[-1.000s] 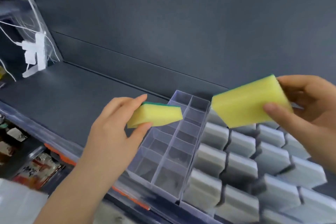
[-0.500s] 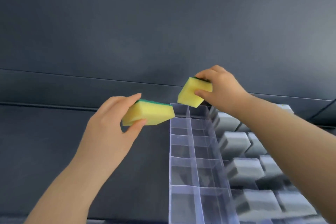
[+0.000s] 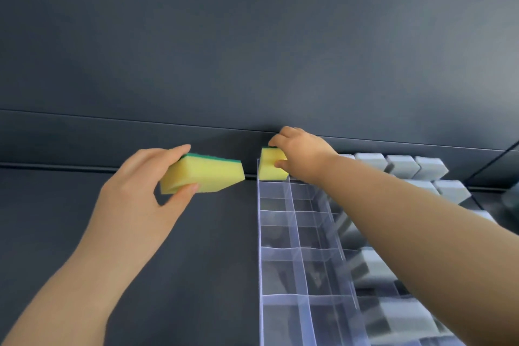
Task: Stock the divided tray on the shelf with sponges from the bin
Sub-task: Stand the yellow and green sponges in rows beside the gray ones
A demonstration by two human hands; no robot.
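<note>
Left hand: the left hand is gripping the left sponge, with the thumb pressing underneath and the fingers curling over the top.
Left sponge: it is yellow with a green top layer. It is hanging flat in the air above the shelf, just left of the tray and not touching it.
Right hand: the right hand is reaching to the back of the shelf and clamping the right sponge between thumb and curled fingers.
Right sponge: it is yellow too, with a sliver of green showing at its top edge. It is standing on edge at the far left compartment of the tray, its lower edge meeting the rim. I cannot tell whether it is sitting inside yet.
Tray: it is clear plastic and is running from the near edge to the back panel in two columns of compartments.
Grey sponges: the grey sponges are standing in rows just right of the tray, with the right forearm partly hiding them.
</note>
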